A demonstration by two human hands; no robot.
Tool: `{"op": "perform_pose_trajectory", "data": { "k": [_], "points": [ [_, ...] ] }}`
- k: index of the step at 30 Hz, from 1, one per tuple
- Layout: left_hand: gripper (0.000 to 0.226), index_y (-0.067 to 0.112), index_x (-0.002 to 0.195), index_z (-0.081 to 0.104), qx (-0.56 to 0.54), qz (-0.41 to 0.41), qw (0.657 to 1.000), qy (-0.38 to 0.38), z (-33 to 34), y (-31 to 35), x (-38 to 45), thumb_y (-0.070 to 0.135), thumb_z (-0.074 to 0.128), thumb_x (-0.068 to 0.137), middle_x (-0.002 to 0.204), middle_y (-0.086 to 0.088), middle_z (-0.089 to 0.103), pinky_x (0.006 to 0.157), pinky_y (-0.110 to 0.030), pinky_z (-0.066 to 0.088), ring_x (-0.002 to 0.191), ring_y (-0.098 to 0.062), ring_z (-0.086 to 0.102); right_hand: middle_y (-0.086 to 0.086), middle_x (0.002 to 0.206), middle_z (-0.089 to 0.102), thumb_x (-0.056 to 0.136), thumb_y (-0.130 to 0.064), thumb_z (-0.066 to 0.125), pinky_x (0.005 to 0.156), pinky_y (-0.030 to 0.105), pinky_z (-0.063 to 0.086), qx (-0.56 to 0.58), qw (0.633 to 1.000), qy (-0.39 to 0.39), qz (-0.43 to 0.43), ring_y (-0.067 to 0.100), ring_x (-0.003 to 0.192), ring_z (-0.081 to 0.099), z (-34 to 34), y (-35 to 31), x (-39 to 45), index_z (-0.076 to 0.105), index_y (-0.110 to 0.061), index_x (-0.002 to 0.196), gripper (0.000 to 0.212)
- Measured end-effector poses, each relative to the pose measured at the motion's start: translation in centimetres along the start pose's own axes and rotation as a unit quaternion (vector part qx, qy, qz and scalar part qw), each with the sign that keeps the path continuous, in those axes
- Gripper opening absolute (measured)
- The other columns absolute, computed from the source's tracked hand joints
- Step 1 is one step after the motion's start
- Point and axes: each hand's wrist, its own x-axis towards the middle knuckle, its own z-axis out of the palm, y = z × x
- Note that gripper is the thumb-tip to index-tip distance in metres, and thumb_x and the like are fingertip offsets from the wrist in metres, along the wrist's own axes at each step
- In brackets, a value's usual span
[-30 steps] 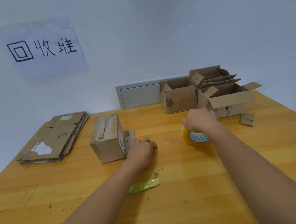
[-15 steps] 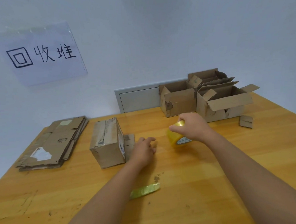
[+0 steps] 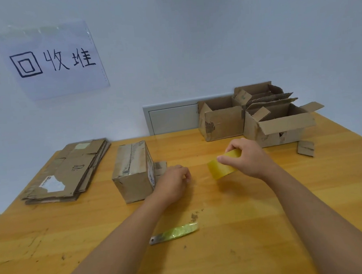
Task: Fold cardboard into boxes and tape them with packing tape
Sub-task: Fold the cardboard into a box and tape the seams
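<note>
Pale wall, wooden table [image 3: 266, 227]. The folded box [image 3: 133, 171] lies left of both hands, long axis running away from us. Left hand [image 3: 172, 185], nearer, seems loosely curled, empty, beside it; right hand [image 3: 248, 158] grips the tape roll [image 3: 221, 166].

One taped box [image 3: 133, 171], three open boxes [image 3: 221, 121], one tape roll [image 3: 221, 166].

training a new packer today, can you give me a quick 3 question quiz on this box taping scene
1. True or false: the right hand grips the tape roll.
2. Where does the flat cardboard stack lie relative to the closed box: A on its left, B on its right, C on top?
3. What touches the left hand on its left side?

Key: 1 true. 2 A. 3 the closed box.
</note>
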Motion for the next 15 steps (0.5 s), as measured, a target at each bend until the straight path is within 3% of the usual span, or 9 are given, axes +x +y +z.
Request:
{"op": "perform_pose_trajectory", "data": {
  "k": [4,8,13,15],
  "points": [
    [0.018,0.019,0.089,0.054,0.019,0.010,1.000,0.011,-0.9,0.5,-2.2,0.003,0.046,0.093,0.095,0.003,0.060,0.067,-0.031,0.042,0.087,-0.018,0.054,0.002,0.087,0.059,0.079,-0.044,0.078,0.065,0.033,0.042,0.017,1.000,0.009,-0.018,0.017,0.079,0.053,-0.7,-0.4,-0.4,0.061,-0.023,0.077,0.026],
    [0.019,0.024,0.088,0.049,-0.038,0.003,0.999,0.013,-4.0,0.5,-4.3,0.006,0.049,0.097,0.091,0.007,0.056,0.075,-0.035,0.051,0.083,-0.016,0.055,0.003,0.081,0.061,0.082,-0.043,0.077,0.061,0.030,0.041,0.056,0.997,0.024,-0.047,0.015,0.074,0.053,-1.8,-1.9,-0.5,0.064,-0.019,0.079,0.028],
    [0.022,0.030,0.100,0.052,-0.088,0.007,0.996,0.024,-9.9,-0.2,-7.4,0.009,0.056,0.097,0.104,0.012,0.057,0.080,-0.028,0.052,0.093,-0.010,0.058,0.002,0.073,0.060,0.085,-0.030,0.075,0.055,0.016,0.040,0.118,0.989,0.040,-0.078,0.001,0.063,0.051,-2.7,-6.1,-0.1,0.067,-0.009,0.080,0.023],
    [0.027,0.032,0.103,0.053,-0.129,0.004,0.991,0.018,-11.6,-0.8,-8.9,0.006,0.058,0.096,0.106,0.007,0.057,0.082,-0.030,0.054,0.093,-0.013,0.060,0.000,0.071,0.059,0.085,-0.029,0.076,0.059,0.021,0.042,0.146,0.985,0.039,-0.084,0.001,0.060,0.049,-2.5,-7.9,0.3,0.067,-0.008,0.078,0.024]
  ]
}}
